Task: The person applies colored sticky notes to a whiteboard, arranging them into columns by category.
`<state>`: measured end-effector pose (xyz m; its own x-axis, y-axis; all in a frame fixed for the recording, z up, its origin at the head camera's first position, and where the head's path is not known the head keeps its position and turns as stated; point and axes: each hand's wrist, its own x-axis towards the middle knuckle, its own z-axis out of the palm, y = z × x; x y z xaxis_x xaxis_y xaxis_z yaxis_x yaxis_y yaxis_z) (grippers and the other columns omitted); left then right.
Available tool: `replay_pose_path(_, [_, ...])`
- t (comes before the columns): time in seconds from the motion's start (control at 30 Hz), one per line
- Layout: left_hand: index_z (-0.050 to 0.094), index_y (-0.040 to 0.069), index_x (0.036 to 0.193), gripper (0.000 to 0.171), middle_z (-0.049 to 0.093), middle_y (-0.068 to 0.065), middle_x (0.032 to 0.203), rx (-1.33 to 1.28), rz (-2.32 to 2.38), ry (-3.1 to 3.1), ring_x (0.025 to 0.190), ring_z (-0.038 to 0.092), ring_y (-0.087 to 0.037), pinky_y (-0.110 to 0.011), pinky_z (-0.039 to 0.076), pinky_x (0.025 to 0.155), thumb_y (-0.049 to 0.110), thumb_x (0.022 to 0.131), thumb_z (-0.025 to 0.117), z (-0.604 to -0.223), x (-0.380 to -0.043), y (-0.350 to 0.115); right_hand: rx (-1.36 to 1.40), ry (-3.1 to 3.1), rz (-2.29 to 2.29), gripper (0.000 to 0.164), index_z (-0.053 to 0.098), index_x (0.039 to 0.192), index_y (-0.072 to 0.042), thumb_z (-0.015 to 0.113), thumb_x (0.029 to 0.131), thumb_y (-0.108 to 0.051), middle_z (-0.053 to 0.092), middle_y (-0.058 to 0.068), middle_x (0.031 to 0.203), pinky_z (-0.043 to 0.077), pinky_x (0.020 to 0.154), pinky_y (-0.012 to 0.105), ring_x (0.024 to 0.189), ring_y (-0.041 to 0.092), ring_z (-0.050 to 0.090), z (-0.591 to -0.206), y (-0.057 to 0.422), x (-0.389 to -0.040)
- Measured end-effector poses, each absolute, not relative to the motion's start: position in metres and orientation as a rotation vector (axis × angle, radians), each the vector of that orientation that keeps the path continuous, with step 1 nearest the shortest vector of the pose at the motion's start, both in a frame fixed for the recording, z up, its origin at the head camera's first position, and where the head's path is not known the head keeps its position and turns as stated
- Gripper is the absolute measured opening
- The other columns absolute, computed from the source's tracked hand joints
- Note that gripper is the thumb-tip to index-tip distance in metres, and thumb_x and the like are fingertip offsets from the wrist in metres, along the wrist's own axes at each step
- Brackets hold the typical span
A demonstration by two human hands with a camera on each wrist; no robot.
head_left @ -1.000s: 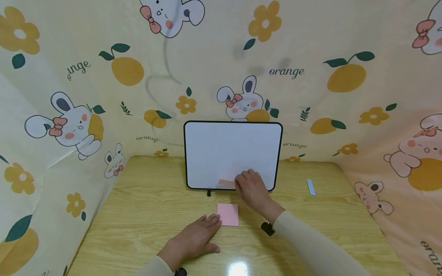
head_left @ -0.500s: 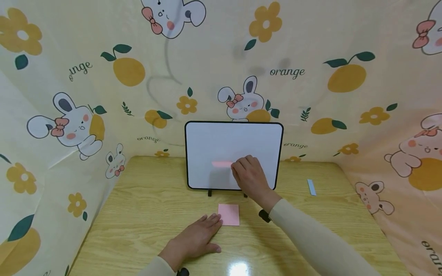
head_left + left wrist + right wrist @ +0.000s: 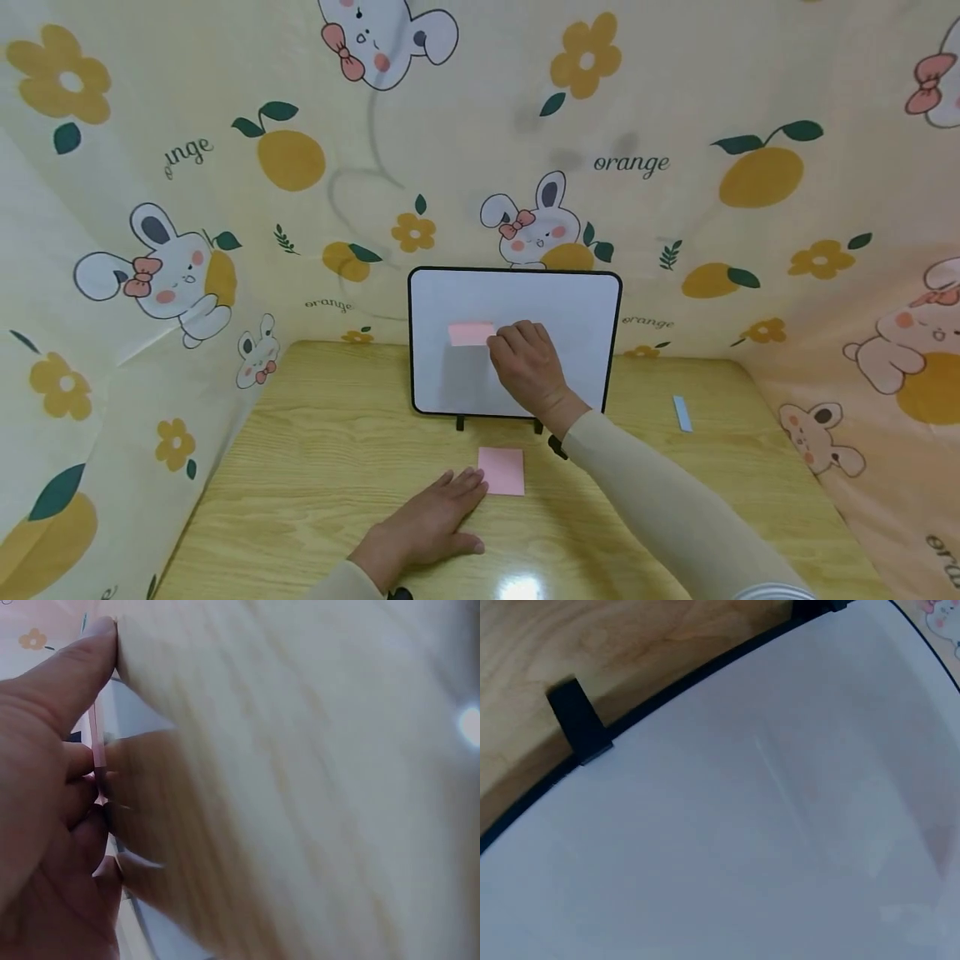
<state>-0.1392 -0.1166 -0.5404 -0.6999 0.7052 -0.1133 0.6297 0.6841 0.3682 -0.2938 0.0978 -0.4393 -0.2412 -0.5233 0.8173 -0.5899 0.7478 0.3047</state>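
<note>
Head view looks forward and down, sharing the whiteboard [image 3: 540, 302] with the close right-wrist view; left-wrist apparently skims the table [image 3: 300, 450].

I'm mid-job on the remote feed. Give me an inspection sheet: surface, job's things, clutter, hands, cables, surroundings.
Surface: wood-grain tabletop, with glare at the near edge.
Job's things: whiteboard standing on black feet; pink slip in front of it, contact with the board unclear; pink square lying on the tabletop.
Clutter: blue strip lying apart, right of the whiteboard.
Left hand: rests on the tabletop, fingertips at the pink square's left edge.
Right hand: holds the pink slip by its right end.
Cables: nothing seen.
Surroundings: backdrop printed with rabbits, oranges and flowers, behind and at both sides.
</note>
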Motion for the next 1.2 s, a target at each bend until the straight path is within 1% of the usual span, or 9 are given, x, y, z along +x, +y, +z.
replay_pose_path(0.13, [0.04, 0.008, 0.163, 0.082, 0.033, -0.008, 0.172, 1.07, 0.448, 2.651, 0.16, 0.03, -0.025, -0.046, 0.027, 0.131, 0.057, 0.101, 0.063, -0.543, -0.14, -0.117, 0.84, -1.891, 0.04, 0.02, 0.056, 0.083, -0.007, 0.068, 0.098, -0.004, 0.064, 0.007, 0.087, 0.053, 0.07, 0.038, 0.086, 0.027, 0.062, -0.441, 0.091, -0.297])
replay_pose_path(0.37, [0.039, 0.011, 0.164, 0.082, 0.031, -0.006, 0.173, 1.039, 0.467, 2.639, 0.161, 0.028, -0.022, -0.044, 0.024, 0.132, 0.057, 0.1, 0.064, -0.545, -0.14, -0.116, 0.8, -1.909, -0.037, 0.026, 0.053, 0.079, -0.008, 0.06, 0.103, -0.005, 0.061, 0.007, 0.084, 0.051, 0.07, 0.037, 0.085, 0.027, 0.062, -0.443, 0.088, -0.301])
replay_pose_path(0.53, [0.039, 0.011, 0.164, 0.082, 0.031, -0.005, 0.173, 1.033, 0.483, 2.635, 0.161, 0.028, -0.022, -0.045, 0.024, 0.133, 0.057, 0.1, 0.064, -0.545, -0.14, -0.116, 0.796, -1.887, -0.025, 0.027, 0.052, 0.077, -0.008, 0.068, 0.099, -0.005, 0.06, 0.008, 0.083, 0.05, 0.068, 0.037, 0.083, 0.027, 0.061, -0.443, 0.088, -0.303])
replay_pose_path(0.67, [0.039, 0.012, 0.164, 0.082, 0.03, -0.005, 0.173, 1.022, 0.489, 2.629, 0.161, 0.027, -0.022, -0.045, 0.023, 0.133, 0.057, 0.1, 0.064, -0.545, -0.14, -0.117, 0.786, -1.908, -0.034, 0.029, 0.051, 0.076, -0.008, 0.071, 0.097, -0.006, 0.061, 0.008, 0.083, 0.05, 0.068, 0.037, 0.083, 0.027, 0.061, -0.443, 0.086, -0.304])
replay_pose_path(0.87, [0.039, 0.013, 0.165, 0.081, 0.03, -0.004, 0.174, 1.011, 0.515, 2.612, 0.162, 0.027, -0.022, -0.045, 0.024, 0.133, 0.056, 0.101, 0.064, -0.544, -0.139, -0.118, 0.789, -1.928, -0.043, 0.029, 0.052, 0.076, -0.009, 0.071, 0.096, -0.005, 0.062, 0.008, 0.083, 0.051, 0.069, 0.037, 0.084, 0.027, 0.062, -0.446, 0.085, -0.306])
replay_pose_path(1.2, [0.037, 0.014, 0.165, 0.082, 0.029, -0.004, 0.174, 1.017, 0.516, 2.611, 0.162, 0.026, -0.021, -0.045, 0.023, 0.133, 0.058, 0.101, 0.062, -0.547, -0.14, -0.12, 0.798, -1.993, -0.06, 0.024, 0.055, 0.081, -0.007, 0.063, 0.103, -0.008, 0.064, 0.008, 0.087, 0.052, 0.072, 0.038, 0.088, 0.028, 0.063, -0.452, 0.087, -0.307])
